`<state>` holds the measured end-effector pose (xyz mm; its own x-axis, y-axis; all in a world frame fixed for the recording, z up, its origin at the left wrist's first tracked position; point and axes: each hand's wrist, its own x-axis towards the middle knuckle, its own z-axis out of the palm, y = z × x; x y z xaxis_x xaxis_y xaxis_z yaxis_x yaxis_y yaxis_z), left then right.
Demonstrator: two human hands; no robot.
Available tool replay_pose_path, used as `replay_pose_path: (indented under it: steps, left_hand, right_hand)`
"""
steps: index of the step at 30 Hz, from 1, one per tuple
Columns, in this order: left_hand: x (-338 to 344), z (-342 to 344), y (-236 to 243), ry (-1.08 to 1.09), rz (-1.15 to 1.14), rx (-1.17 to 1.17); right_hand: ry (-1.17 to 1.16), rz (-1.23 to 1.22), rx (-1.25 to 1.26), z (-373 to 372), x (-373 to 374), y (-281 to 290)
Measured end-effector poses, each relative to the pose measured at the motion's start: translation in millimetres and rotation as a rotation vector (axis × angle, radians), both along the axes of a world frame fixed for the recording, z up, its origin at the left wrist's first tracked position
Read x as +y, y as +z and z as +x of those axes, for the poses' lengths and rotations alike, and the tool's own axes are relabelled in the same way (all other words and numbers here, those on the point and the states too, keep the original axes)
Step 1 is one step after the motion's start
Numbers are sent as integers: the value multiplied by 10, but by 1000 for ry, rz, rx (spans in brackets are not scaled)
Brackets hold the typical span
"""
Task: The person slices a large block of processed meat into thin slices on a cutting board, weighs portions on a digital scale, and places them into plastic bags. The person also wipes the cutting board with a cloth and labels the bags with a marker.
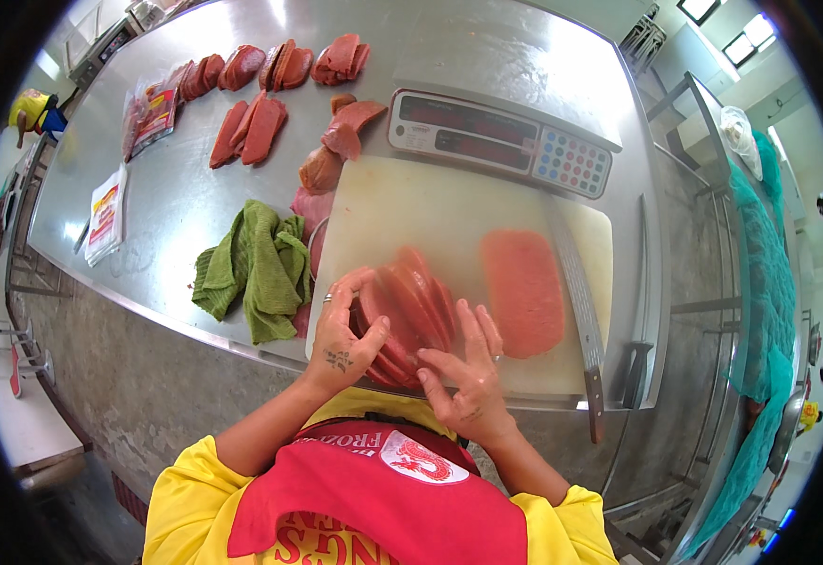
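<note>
A fanned pile of pink-red meat slices point(402, 311), slightly blurred, lies at the near edge of the white cutting board point(411, 202). My left hand point(343, 334) cups the pile's left side, fingers curved against the slices. From the right, my right hand point(468, 372) presses on it with thumb and fingers spread around the edge. A single flat meat piece point(524, 294) rests on the board to the right. Beside it a long knife point(576, 282) with a wooden handle lies across the board's right edge, handle toward me.
Behind the board stands a digital scale point(501, 141). Stacks of sliced meat point(251, 127) and printed plastic packets point(105, 217) are on the steel table point(166, 254). A green cloth point(259, 268) sits left of the board. Another long dark-handled tool point(637, 367) lies at the table's right edge.
</note>
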<state>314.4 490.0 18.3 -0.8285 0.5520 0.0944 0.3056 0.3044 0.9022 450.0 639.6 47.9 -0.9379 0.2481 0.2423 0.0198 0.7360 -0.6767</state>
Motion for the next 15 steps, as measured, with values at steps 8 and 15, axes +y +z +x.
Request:
replay_pose_path:
  steps: [8, 15]
  left_hand:
    - [21, 2, 14, 2, -3, 0]
    - [-1, 53, 21, 1, 0, -21]
  right_hand:
    - [53, -10, -68, 67, -38, -44]
    - [60, -25, -78, 115, -49, -35]
